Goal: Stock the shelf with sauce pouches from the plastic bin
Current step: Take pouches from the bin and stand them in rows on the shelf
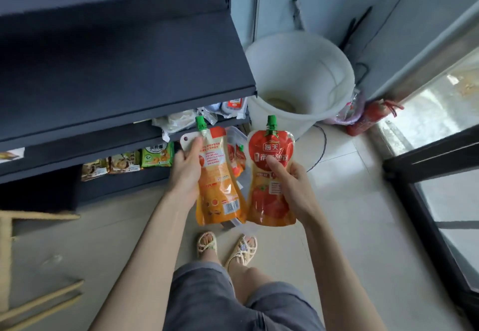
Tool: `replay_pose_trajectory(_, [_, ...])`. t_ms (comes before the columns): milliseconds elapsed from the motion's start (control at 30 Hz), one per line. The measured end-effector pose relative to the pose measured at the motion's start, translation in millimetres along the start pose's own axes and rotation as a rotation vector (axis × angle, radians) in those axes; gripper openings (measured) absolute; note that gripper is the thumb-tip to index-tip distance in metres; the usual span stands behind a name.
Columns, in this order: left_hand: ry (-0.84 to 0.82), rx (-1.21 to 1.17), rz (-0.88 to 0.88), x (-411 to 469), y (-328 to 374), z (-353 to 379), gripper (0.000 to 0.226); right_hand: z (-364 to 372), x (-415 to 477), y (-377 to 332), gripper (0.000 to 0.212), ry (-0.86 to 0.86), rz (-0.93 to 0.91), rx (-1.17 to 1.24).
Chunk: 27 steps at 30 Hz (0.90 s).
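Frame centre: left hand [185, 172] fingers clamp the orange back-facing green-capped sauce pouch [219, 188], right hand [293, 188] the red tomato-print spouted pouch [270, 175]; suggest seating both upright, labels outward, on the bare dark metal shelf [124, 71] upper left.

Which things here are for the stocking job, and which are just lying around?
For the job: left hand holding one pouch; right hand holding another pouch; bin on the floor; shelf.

Lying about: white bucket, fire extinguisher, snack packs.
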<state>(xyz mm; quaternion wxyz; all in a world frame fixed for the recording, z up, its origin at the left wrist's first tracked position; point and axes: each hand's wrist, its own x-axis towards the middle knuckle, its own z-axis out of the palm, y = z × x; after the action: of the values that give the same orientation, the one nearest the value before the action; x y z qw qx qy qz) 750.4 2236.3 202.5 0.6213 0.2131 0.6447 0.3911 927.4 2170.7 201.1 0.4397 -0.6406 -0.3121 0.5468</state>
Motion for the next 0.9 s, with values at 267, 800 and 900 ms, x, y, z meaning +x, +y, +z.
replay_pose_trajectory(267, [-0.057,0.004,0.213,-49.2,55.5,-40.9,0.029,36.1,-25.2,-69.2,0.011,-0.237,-0.156,-0.110])
replay_pose_trajectory(800, [-0.374,0.011,0.322,-104.2,114.4,-172.0,0.031,194.7,-86.4,-115.0,0.017,-0.232,-0.304,0.044])
replay_pose_trajectory(900, [-0.340,-0.007,0.363,-101.2,127.3,-201.8,0.029,226.0,-92.4,-124.6,0.016,-0.228,-0.329,0.071])
